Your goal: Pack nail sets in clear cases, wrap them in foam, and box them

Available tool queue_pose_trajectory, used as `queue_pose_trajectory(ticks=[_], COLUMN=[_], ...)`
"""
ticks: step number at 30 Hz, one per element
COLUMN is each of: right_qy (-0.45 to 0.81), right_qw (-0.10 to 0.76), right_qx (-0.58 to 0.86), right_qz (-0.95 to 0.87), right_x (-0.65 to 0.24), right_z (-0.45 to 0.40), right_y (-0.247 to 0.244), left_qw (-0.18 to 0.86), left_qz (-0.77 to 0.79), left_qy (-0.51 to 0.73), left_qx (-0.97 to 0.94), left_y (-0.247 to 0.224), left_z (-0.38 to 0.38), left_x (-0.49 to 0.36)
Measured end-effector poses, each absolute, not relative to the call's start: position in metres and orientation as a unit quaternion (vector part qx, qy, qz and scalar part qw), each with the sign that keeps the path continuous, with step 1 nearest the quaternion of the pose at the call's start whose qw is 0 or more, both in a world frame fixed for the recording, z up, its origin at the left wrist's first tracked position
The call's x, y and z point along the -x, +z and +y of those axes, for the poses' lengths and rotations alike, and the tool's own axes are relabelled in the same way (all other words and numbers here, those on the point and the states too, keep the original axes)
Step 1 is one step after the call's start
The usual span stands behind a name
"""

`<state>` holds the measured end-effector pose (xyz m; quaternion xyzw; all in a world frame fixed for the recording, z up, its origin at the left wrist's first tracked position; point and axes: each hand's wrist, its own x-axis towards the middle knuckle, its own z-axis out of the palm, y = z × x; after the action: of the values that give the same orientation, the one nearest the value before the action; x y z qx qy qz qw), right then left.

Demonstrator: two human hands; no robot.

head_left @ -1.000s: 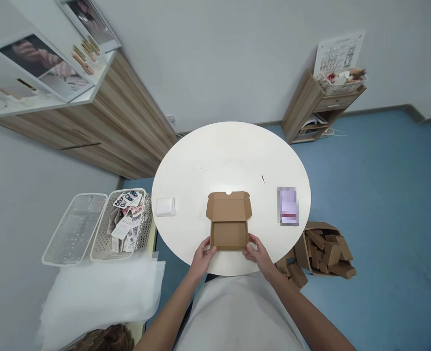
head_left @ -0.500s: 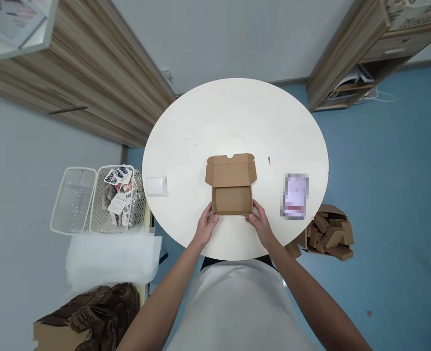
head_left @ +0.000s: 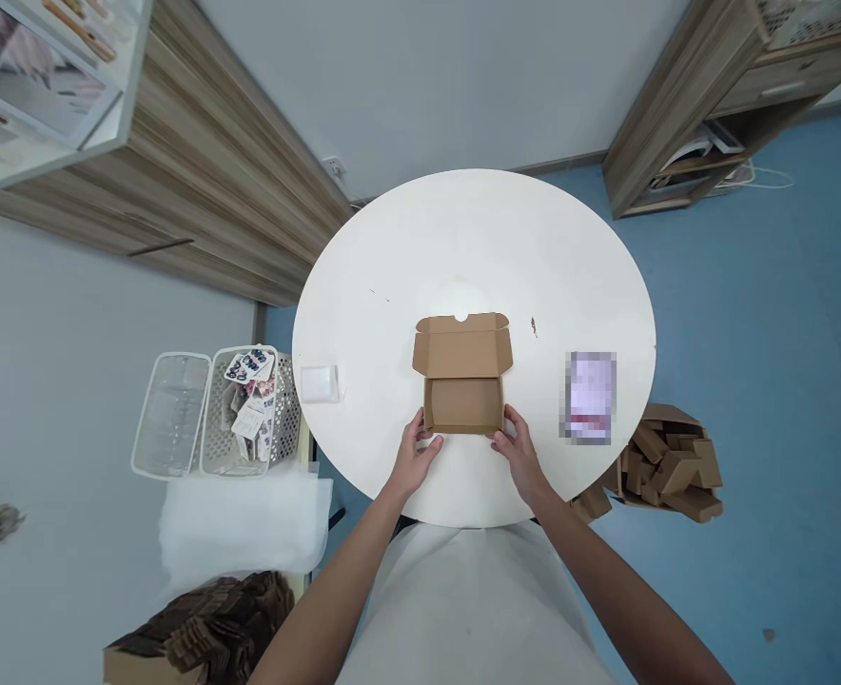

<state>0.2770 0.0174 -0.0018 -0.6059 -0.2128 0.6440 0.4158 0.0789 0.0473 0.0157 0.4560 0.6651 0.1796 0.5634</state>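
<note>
An open brown cardboard box [head_left: 463, 404] stands on the round white table [head_left: 478, 238], with its lid raised away from me and its inside bare. At the box's near left corner is my left hand [head_left: 413, 461], fingers against the side and thumb spread off the front edge. My right hand [head_left: 520, 455] touches the near right corner, its fingers along the side and its thumb by the front. A small white packet [head_left: 319, 383] lies near the table's left edge. On the right lies a blurred phone-like object [head_left: 590, 398].
Left of the table are a white basket of cards [head_left: 249, 409], a clear bin [head_left: 172, 414], white sheets [head_left: 245, 523] and stacked brown cardboard [head_left: 213, 628]. A carton of small boxes [head_left: 670, 461] sits on the floor at right. Cabinets flank the wall.
The whole view has shifted, moving the scene right and slightly down. My left thumb has come away from the box's front edge. The box keeps its place on the table, lid still open.
</note>
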Motion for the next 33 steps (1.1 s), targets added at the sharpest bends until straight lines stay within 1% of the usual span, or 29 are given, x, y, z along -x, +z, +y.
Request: queue_pose_trajectory(ticks=[3, 5, 9, 12, 14, 15, 17, 20, 23, 26, 29, 33], right_qy=[0.606, 0.554, 0.418, 0.376, 0.401, 0.428, 0.495, 0.580, 0.612, 0.619, 0.629, 0.642], right_qw=[0.427, 0.444, 0.489, 0.504, 0.488, 0.466, 0.404, 0.315, 0.239, 0.193, 0.183, 0.188], right_qx=[0.645, 0.679, 0.725, 0.716, 0.696, 0.687, 0.678, 0.666, 0.660, 0.649, 0.641, 0.634], right_qz=[-0.186, -0.187, -0.245, -0.303, -0.343, -0.357, -0.363, -0.346, -0.363, -0.398, -0.400, -0.389], right_x=[-0.272, -0.268, -0.246, -0.211, -0.179, -0.160, -0.124, -0.074, -0.040, -0.019, -0.007, 0.002], right_z=[0.014, 0.009, -0.002, -0.002, 0.004, 0.008, 0.020, 0.043, 0.069, 0.095, 0.115, 0.127], right_y=[-0.001, 0.001, 0.017, 0.037, 0.047, 0.049, 0.047, 0.034, 0.020, 0.019, 0.025, 0.029], left_qw=[0.564, 0.571, 0.564, 0.528, 0.478, 0.450, 0.402, 0.367, 0.375, 0.412, 0.448, 0.470], left_qz=[0.670, 0.666, 0.672, 0.695, 0.720, 0.731, 0.747, 0.762, 0.767, 0.758, 0.738, 0.718], left_qy=[0.168, 0.171, 0.203, 0.231, 0.245, 0.252, 0.261, 0.274, 0.286, 0.287, 0.270, 0.243], left_qx=[-0.453, -0.448, -0.435, -0.430, -0.439, -0.447, -0.460, -0.458, -0.436, -0.416, -0.427, -0.451], left_y=[0.015, 0.013, 0.008, 0.005, 0.006, 0.007, 0.011, 0.016, 0.016, 0.012, 0.009, 0.007], left_z=[0.047, 0.048, 0.053, 0.057, 0.061, 0.063, 0.068, 0.078, 0.093, 0.110, 0.125, 0.134], left_x=[-0.070, -0.062, -0.043, -0.018, 0.005, 0.018, 0.047, 0.091, 0.126, 0.145, 0.150, 0.148])
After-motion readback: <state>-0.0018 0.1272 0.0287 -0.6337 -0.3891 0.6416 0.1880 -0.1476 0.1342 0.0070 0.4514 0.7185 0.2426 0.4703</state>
